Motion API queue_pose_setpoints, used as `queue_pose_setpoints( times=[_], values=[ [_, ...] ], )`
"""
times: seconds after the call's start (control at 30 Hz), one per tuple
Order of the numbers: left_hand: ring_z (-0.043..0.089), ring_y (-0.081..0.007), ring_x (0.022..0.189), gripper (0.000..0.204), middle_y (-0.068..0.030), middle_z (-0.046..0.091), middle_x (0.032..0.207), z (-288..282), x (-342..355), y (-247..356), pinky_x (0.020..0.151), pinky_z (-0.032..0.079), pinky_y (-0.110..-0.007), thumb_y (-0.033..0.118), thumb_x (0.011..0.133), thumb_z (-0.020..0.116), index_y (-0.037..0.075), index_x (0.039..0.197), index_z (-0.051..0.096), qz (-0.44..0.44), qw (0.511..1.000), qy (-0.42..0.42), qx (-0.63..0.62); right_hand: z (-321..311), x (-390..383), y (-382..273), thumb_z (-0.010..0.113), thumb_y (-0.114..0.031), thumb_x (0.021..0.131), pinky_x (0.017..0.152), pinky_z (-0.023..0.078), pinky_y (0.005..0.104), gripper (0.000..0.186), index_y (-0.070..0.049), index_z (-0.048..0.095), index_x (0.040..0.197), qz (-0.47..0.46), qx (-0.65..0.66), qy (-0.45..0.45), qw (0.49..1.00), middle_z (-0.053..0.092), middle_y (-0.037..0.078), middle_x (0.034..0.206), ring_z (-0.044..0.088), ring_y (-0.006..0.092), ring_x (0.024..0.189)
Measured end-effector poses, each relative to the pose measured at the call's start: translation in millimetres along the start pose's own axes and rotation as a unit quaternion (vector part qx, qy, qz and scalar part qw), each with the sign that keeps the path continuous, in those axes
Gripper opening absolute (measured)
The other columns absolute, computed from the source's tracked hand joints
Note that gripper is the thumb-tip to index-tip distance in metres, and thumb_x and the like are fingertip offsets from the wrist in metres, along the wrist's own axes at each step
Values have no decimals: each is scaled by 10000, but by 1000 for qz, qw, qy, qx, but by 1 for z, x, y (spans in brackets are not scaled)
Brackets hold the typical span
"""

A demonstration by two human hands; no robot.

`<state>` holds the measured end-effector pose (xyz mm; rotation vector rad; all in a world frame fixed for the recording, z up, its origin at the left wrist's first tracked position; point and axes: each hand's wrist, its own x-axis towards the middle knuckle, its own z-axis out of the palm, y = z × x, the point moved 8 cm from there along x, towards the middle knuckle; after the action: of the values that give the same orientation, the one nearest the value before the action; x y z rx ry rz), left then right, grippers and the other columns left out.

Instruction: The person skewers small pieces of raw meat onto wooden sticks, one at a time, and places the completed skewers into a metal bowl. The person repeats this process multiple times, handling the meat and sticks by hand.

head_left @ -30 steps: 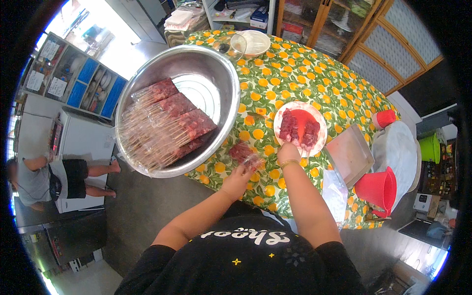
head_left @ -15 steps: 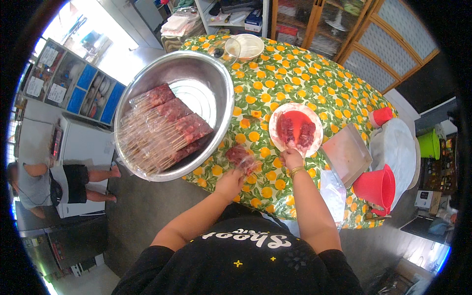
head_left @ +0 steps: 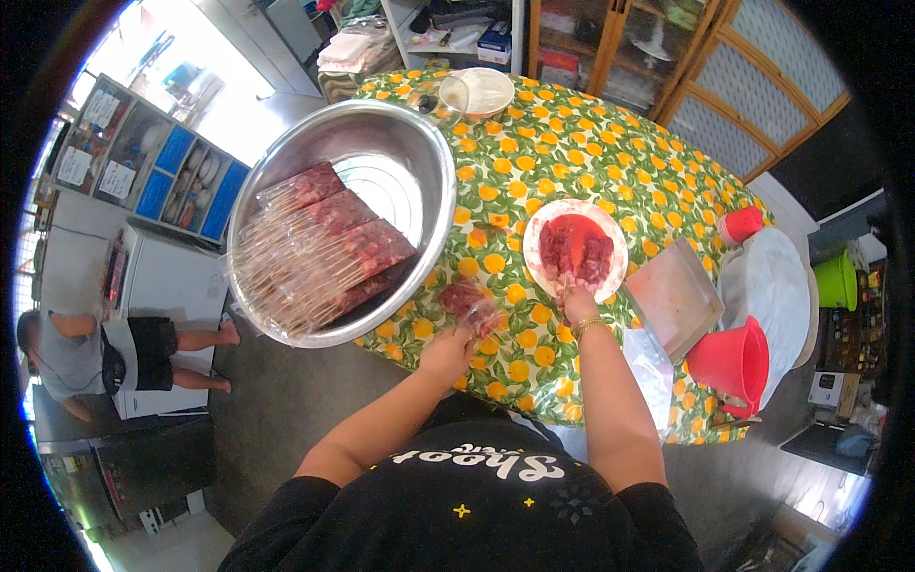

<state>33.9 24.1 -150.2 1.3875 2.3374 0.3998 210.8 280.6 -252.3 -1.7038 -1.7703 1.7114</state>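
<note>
My left hand (head_left: 446, 351) grips the end of a clear plastic bag holding raw red meat (head_left: 460, 297) on the patterned tablecloth. My right hand (head_left: 579, 310) pinches thin sticks at the near edge of a white plate (head_left: 538, 219), where skewered meat (head_left: 558, 248) lies in red liquid. To the left, a large steel basin (head_left: 434, 186) holds several plastic-wrapped bundles of meat skewers (head_left: 334, 214), sticks pointing toward the lower left.
Right: metal tray (head_left: 677, 286), red pitcher (head_left: 724, 362), red cups (head_left: 741, 225), pale round board (head_left: 767, 286). Far end: bowl (head_left: 491, 92), glass container (head_left: 429, 100). Another person (head_left: 67, 353) stands at the left beside a white appliance (head_left: 172, 276). Wooden cabinet (head_left: 639, 57) stands behind.
The view has shifted slightly. My right hand has drawn a little back toward me at the plate's near edge. My left hand stays on the bag, with only slight movement.
</note>
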Motion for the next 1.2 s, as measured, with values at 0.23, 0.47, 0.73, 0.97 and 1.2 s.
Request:
queue_pose_setpoints(
  times=[0.23, 0.47, 0.73, 0.97, 1.2],
  values=[
    [621, -371, 899, 179, -155, 622, 956, -5, 0, 0, 761, 523, -492, 228, 887, 596, 87, 997, 604, -6, 1000, 23, -18, -18, -113, -24, 585, -152, 909, 778, 489, 482, 143, -18, 614, 949, -211, -209, 31, 954, 654, 228, 940, 627, 416, 891],
    [624, -351, 896, 137, -124, 621, 950, -14, 1, 7, 742, 523, -476, 228, 891, 595, 112, 963, 596, 19, 998, 59, -23, 1, -210, 13, 513, -83, 879, 794, 485, 507, 108, -41, 610, 900, -171, -304, -96, 932, 631, 234, 888, 612, 427, 900],
    [613, -336, 954, 125, -116, 597, 984, 0, -3, 14, 774, 532, -467, 206, 886, 586, 115, 969, 568, 41, 998, -24, 51, 86, -166, -16, 523, -110, 865, 787, 499, 489, 124, -34, 616, 894, -216, -356, -133, 899, 643, 212, 954, 627, 402, 913],
    [622, -354, 954, 146, -137, 608, 1027, 29, -8, 0, 783, 536, -476, 183, 887, 567, 73, 982, 550, 44, 997, -56, 37, 126, -158, -39, 525, -182, 877, 785, 541, 480, 225, -77, 679, 1003, -220, -451, -194, 843, 685, 186, 979, 678, 367, 916],
    [624, -383, 900, 177, -165, 605, 988, 18, -8, 1, 736, 531, -496, 232, 913, 574, 85, 1009, 554, 31, 999, -23, 12, 10, -86, -75, 614, -297, 916, 850, 530, 472, 330, -80, 618, 1165, -159, -357, 127, 912, 661, 203, 1081, 653, 362, 1009]
  ],
)
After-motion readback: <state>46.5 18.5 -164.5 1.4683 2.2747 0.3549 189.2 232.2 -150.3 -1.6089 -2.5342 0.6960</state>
